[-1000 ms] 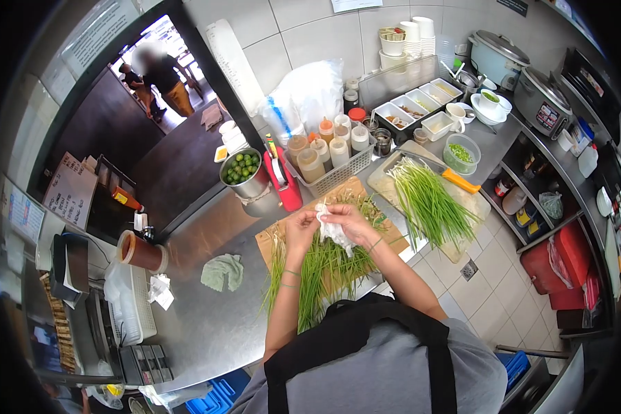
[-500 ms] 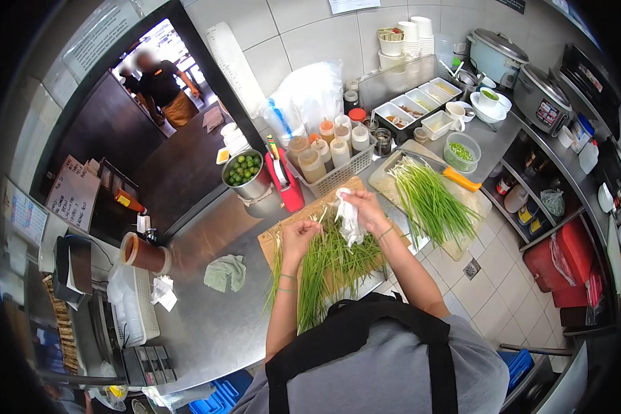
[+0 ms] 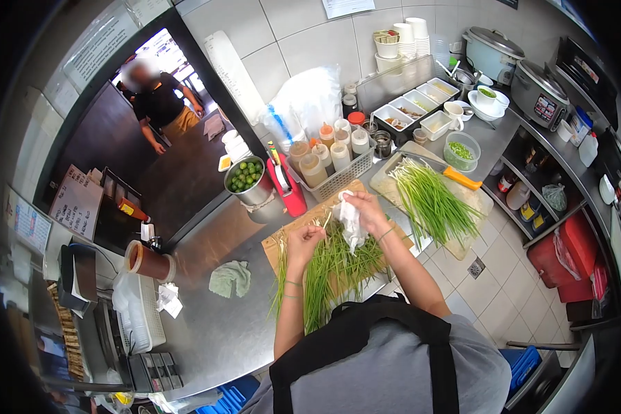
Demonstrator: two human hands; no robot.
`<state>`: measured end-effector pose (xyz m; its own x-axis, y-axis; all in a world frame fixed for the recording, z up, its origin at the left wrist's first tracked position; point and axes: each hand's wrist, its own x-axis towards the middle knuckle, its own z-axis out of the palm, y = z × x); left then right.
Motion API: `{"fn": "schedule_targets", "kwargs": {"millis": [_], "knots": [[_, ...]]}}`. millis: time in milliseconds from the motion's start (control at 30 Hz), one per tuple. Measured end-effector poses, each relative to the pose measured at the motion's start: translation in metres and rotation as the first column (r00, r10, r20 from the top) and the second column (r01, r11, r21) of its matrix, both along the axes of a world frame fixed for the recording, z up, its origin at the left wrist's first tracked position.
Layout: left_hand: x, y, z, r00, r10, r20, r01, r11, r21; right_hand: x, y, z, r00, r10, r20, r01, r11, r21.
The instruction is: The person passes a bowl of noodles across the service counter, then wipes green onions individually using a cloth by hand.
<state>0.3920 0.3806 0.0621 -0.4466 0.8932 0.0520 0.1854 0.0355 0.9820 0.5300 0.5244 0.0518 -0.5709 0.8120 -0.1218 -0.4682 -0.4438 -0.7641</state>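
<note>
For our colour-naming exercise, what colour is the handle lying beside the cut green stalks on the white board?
Bright orange, best seen in the head view.

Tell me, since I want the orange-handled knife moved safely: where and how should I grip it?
Best wrapped around the orange handle, coming from its free end, on the person's right. That end points away from the green onion bundle, while the blade runs along the bundle's far edge. The tub of chopped greens sits close beyond.

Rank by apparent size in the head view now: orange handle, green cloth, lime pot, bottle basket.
1. Bottle basket
2. Lime pot
3. Green cloth
4. Orange handle
</note>
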Motion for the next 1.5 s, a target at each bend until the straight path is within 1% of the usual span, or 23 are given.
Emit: {"fn": "schedule_targets", "kwargs": {"millis": [33, 133, 167, 267, 333, 400, 500, 533, 733, 800, 900, 1000, 1033, 1100, 1133, 1200, 1233, 1333, 1433, 1500], "knots": [[-0.002, -0.001, 0.002, 1.0, 0.008, 0.021, -0.008, 1.0, 0.008, 0.008, -0.001, 0.008, 0.998, 0.053, 0.035, -0.053, 0.998, 0.013], [-0.002, -0.002, 0.01, 0.998, 0.025, 0.061, -0.027, 0.999, 0.028, 0.012, -0.006, 0.014, 0.99, 0.101, 0.102, -0.121, 0.971, 0.206], [-0.001, 0.0, 0.012, 0.999, 0.042, 0.031, -0.042, 0.999, 0.026, 0.013, -0.011, 0.017, 0.982, 0.141, 0.123, -0.163, 0.969, 0.187], [0.003, 0.003, 0.013, 0.994, 0.097, -0.052, -0.096, 0.995, 0.025, 0.007, -0.023, 0.019, 0.979, 0.162, 0.125, -0.18, 0.971, 0.154], [0.007, 0.006, 0.012, 0.985, 0.141, -0.099, -0.138, 0.99, 0.037, 0.005, -0.024, 0.014, 0.985, 0.156, 0.08, -0.161, 0.984, 0.072], [0.009, 0.007, 0.013, 0.987, 0.126, -0.099, -0.122, 0.991, 0.051, 0.001, -0.025, 0.011, 0.99, 0.138, 0.007, -0.138, 0.99, -0.035], [0.011, 0.008, 0.012, 0.992, 0.098, -0.081, -0.096, 0.995, 0.033, -0.003, -0.029, 0.011, 0.985, 0.164, -0.048, -0.169, 0.979, -0.116], [0.012, 0.008, 0.011, 0.993, 0.089, -0.073, -0.088, 0.996, 0.019, -0.003, -0.029, 0.011, 0.983, 0.178, -0.051, -0.183, 0.976, -0.117], [0.01, 0.009, 0.003, 0.988, 0.002, 0.156, -0.01, 0.998, 0.054, -0.005, -0.03, 0.015, 0.968, 0.244, -0.056, -0.248, 0.965, -0.082], [0.009, 0.009, 0.0, 0.982, -0.022, 0.187, 0.016, 0.999, 0.032, -0.006, -0.032, 0.018, 0.963, 0.264, -0.054, -0.268, 0.96, -0.081], [0.008, 0.008, 0.002, 0.959, -0.052, 0.279, 0.063, 0.998, -0.03, -0.007, -0.034, 0.016, 0.958, 0.286, -0.035, -0.286, 0.958, 0.006], [0.012, 0.005, 0.012, 0.902, -0.035, 0.431, 0.069, 0.996, -0.064, -0.007, -0.033, 0.01, 0.942, 0.26, 0.211, -0.307, 0.922, 0.235], [0.013, 0.005, 0.015, 0.874, -0.023, 0.485, 0.064, 0.996, -0.069, -0.008, -0.033, 0.006, 0.939, 0.268, 0.216, -0.319, 0.915, 0.248], [0.011, 0.004, 0.013, 0.879, 0.001, 0.476, 0.034, 0.997, -0.065, -0.009, -0.031, 0.002, 0.931, 0.284, 0.228, -0.342, 0.898, 0.277], [0.01, 0.002, 0.011, 0.881, 0.013, 0.472, 0.019, 0.998, -0.062, -0.008, -0.029, 0.003, 0.931, 0.255, 0.262, -0.33, 0.895, 0.3], [0.005, 0.001, 0.004, 0.924, 0.016, 0.381, 0.006, 0.998, -0.055, -0.003, -0.025, 0.004, 0.924, 0.195, 0.33, -0.31, 0.885, 0.346], [0.003, 0.0, 0.002, 0.942, 0.018, 0.335, -0.001, 0.999, -0.052, -0.001, -0.023, 0.003, 0.902, 0.14, 0.408, -0.316, 0.859, 0.403], [0.0, -0.001, 0.001, 0.964, 0.049, 0.262, -0.044, 0.999, -0.023, 0.004, -0.015, -0.002, 0.858, 0.086, 0.507, -0.377, 0.776, 0.506], [0.0, -0.003, 0.006, 0.963, 0.127, 0.239, -0.12, 0.992, -0.044, 0.008, -0.008, -0.008, 0.816, -0.171, 0.552, -0.334, 0.641, 0.691], [0.0, -0.004, 0.009, 0.958, 0.126, 0.26, -0.116, 0.992, -0.052, 0.009, -0.006, -0.006, 0.791, -0.288, 0.54, -0.299, 0.588, 0.752]]}}
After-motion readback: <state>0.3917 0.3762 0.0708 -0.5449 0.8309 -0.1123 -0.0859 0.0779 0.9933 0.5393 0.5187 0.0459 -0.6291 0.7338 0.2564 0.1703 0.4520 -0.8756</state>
